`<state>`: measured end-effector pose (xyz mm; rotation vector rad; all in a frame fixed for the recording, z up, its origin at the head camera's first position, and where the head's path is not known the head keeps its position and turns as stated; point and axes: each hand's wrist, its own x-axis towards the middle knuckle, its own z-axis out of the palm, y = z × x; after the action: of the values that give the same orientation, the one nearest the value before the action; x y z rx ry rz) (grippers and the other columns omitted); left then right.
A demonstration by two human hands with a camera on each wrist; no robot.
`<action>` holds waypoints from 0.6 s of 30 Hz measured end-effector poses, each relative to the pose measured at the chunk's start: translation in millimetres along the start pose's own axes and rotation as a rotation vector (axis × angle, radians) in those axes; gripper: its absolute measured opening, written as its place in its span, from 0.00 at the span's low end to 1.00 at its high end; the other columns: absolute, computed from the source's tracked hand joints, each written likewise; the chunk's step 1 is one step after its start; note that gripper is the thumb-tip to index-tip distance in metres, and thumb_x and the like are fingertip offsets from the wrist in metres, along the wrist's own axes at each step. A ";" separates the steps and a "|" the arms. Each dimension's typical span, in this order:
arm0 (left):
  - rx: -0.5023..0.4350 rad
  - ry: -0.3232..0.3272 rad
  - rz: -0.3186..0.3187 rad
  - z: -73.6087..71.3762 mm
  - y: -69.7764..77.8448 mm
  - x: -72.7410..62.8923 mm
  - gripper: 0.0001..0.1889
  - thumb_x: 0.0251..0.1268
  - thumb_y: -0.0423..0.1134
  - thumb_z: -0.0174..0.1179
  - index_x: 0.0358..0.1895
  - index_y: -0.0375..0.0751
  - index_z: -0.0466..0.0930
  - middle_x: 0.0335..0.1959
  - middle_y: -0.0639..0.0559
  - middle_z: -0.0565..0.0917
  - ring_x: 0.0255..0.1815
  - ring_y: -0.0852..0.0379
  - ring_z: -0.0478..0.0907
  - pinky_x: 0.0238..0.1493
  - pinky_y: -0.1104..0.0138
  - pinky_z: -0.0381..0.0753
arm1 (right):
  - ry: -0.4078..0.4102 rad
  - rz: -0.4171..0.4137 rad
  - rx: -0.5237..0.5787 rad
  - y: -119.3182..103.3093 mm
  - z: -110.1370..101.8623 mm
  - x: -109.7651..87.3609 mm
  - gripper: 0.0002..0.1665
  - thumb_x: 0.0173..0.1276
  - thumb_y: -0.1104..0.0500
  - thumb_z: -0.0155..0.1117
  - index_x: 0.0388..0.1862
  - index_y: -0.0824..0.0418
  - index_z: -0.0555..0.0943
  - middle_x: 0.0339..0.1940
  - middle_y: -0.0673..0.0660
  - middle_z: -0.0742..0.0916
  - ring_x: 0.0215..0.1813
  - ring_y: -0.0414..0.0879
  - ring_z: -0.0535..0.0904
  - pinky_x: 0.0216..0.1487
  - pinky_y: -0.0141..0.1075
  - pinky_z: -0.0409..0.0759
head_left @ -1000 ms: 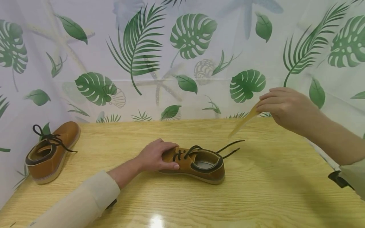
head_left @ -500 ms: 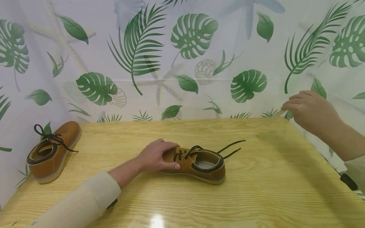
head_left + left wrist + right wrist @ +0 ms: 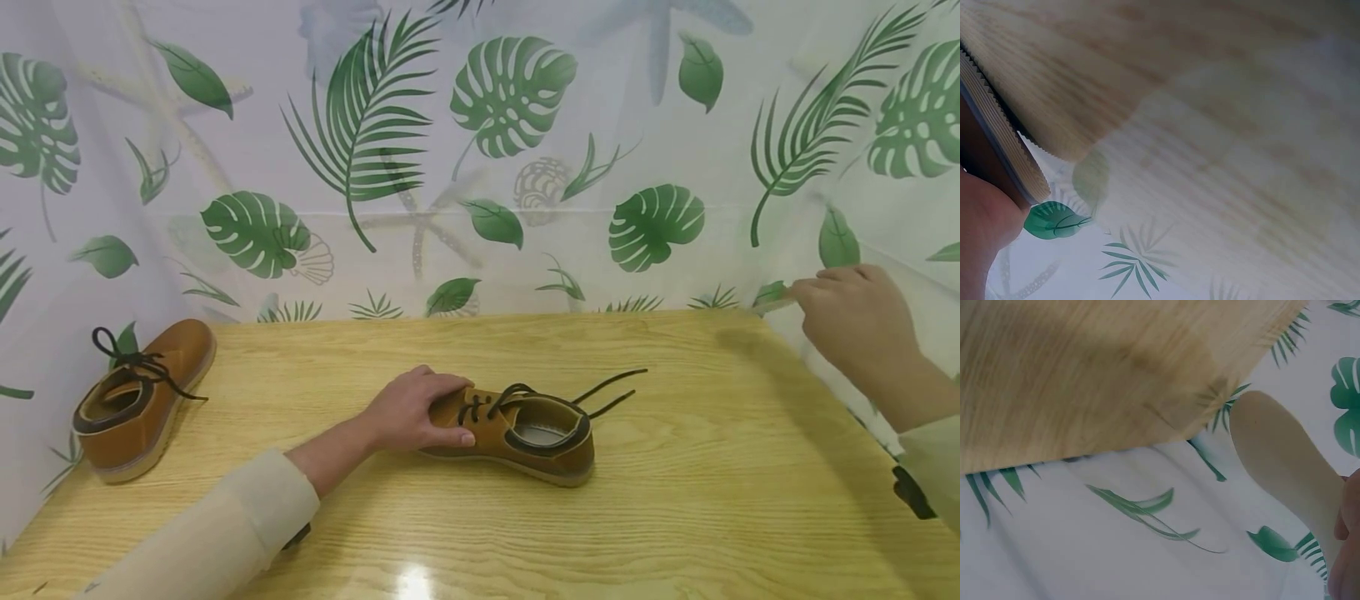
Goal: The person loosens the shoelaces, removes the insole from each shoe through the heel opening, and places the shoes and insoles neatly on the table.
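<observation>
- From where I'm standing, the low brown leather lace-up shoe (image 3: 498, 450) lies near the middle of the pale wood-grain desk (image 3: 697, 533), sole down, opening upward.
- Its long axis runs mostly left to right: toe to the left, heel to the right and slightly nearer the person.
- The left hand (image 3: 416, 412) grips that toe end, fingers over the upper, thumb along the near side.
- The right hand (image 3: 855, 325) is well apart, out by the desk's far right corner, pinching a pale, smooth, round-ended shoehorn (image 3: 1279, 447).
- So from the right hand, the shoe lies leftward and back toward the person; heel and opening are its nearest parts, the toe being the left hand's.
- The shoehorn's broad end sticks out leftward from the fingers, though it looks so faint from the head view that I can't swear to its tilt.
- (A matching brown leather shoe (image 3: 150, 417), tied in a bow, sits at the desk's left edge, apart from both hands.)
</observation>
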<state>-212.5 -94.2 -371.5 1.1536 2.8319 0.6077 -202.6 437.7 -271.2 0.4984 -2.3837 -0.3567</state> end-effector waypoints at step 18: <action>0.008 0.009 0.003 0.7 0.5 -0.7 0.37 0.57 0.65 0.66 0.68 0.52 0.75 0.58 0.59 0.83 0.47 0.57 0.73 0.45 0.63 0.73 | -0.629 0.056 0.076 2.9 52.5 -46.1 0.11 0.60 0.74 0.54 0.29 0.59 0.77 0.21 0.58 0.83 0.28 0.58 0.80 0.43 0.59 0.76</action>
<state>-211.5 -94.1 -372.1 1.1590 2.8434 0.6032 -205.6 466.9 -334.6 0.3893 -3.0215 -0.4477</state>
